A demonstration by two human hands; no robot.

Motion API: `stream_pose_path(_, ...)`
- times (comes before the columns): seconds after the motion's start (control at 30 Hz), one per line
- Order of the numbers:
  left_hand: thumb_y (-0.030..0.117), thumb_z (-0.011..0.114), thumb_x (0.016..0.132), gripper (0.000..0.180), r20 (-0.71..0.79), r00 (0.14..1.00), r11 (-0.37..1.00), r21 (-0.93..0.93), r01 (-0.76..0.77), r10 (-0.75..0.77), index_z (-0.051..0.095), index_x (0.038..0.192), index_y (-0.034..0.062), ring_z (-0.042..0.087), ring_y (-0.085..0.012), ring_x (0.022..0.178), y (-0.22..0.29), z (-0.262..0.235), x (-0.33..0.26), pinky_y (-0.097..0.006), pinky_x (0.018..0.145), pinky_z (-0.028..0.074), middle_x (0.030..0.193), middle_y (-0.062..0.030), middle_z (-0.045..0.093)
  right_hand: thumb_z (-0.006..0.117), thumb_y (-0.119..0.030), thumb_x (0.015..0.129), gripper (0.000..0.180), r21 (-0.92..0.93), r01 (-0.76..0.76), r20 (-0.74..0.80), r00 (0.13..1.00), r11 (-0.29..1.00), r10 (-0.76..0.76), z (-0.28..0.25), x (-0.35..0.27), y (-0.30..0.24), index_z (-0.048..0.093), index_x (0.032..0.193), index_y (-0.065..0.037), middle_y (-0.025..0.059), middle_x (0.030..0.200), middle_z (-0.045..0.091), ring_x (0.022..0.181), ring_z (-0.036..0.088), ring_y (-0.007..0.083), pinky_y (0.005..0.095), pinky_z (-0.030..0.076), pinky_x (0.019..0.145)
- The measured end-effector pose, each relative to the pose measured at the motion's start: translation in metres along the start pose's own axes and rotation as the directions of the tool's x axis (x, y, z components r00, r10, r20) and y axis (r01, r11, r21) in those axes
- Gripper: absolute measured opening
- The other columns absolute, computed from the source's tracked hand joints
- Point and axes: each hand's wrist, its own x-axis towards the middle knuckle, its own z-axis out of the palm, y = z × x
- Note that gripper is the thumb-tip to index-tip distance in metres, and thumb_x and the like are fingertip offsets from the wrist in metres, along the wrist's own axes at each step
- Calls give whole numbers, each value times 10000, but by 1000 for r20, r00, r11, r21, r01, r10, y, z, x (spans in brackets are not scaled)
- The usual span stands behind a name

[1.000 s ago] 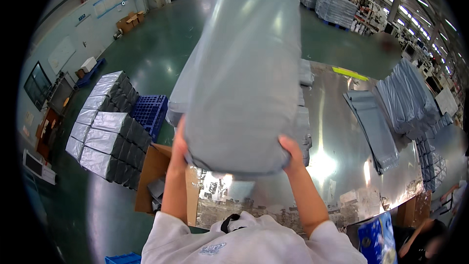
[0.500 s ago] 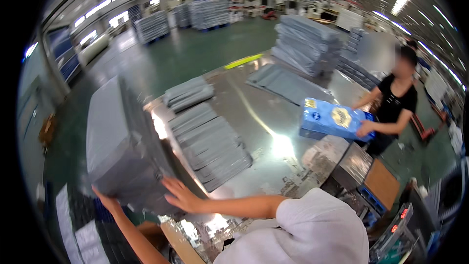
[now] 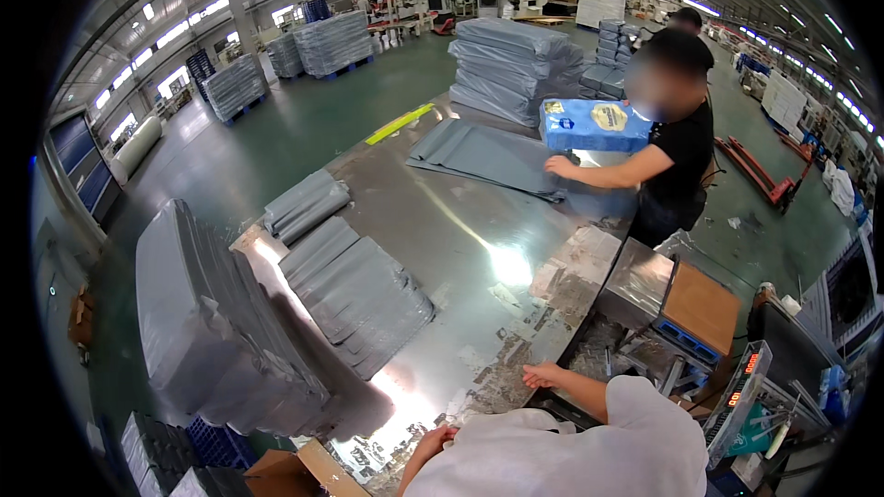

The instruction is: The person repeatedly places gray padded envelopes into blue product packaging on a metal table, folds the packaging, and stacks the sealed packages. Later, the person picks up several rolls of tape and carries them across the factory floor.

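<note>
My left hand is low over the front edge of the metal table, its fingers curled and partly hidden by my shirt. Farther right, my right hand hovers by the same edge with fingers drawn together; nothing shows in it. A tall pile of grey plastic-wrapped packages stands off the table's left side, apart from both hands. Flat grey plastic bags lie on the tabletop, with a folded grey bundle behind them.
Across the table, a co-worker in black reaches over grey plastic sheets near a blue printed pack. Wrapped grey stacks rise behind. Right of me are a cardboard-topped stand and a red-digit display.
Both hands have let go of the grey wrapped package at the left and drawn back right to the table's front edge. The co-worker has set down the blue pack and reaches onto the grey sheets.
</note>
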Motion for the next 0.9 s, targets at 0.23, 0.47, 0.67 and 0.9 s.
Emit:
stream_pose_path(0.23,684,109,770,856,-127,952,926,230,300,-277,627,833,5,489,-79,497,-1,2,63,-182,393,272,730,-89,638,355,-652,758,670,-92,-110,57,992,990,116,17,28,5,602,887,-42,51,826,640,567,575,65,187,302,396)
stream_pose_path(0.47,679,68,769,907,-194,937,930,172,325,-292,610,776,-49,417,-109,395,29,40,37,-196,361,273,695,-146,628,325,-674,749,693,-119,-139,47,988,983,146,11,29,7,607,878,-55,55,833,641,577,588,71,200,307,404)
stream_pose_path(0.67,650,73,791,888,-257,922,932,146,332,-289,604,764,-61,385,-133,349,21,37,44,-215,340,285,693,-165,623,333,-647,768,693,-105,-138,51,988,985,144,11,33,7,581,873,-8,100,814,639,563,605,119,201,299,341)
stream_pose_path(0.9,673,55,771,910,-250,914,927,117,357,-320,604,765,-52,363,-121,325,13,26,55,-207,316,237,684,-152,626,327,-649,768,678,-118,-144,49,987,982,151,11,32,7,597,823,-29,74,799,643,553,602,102,197,292,345)
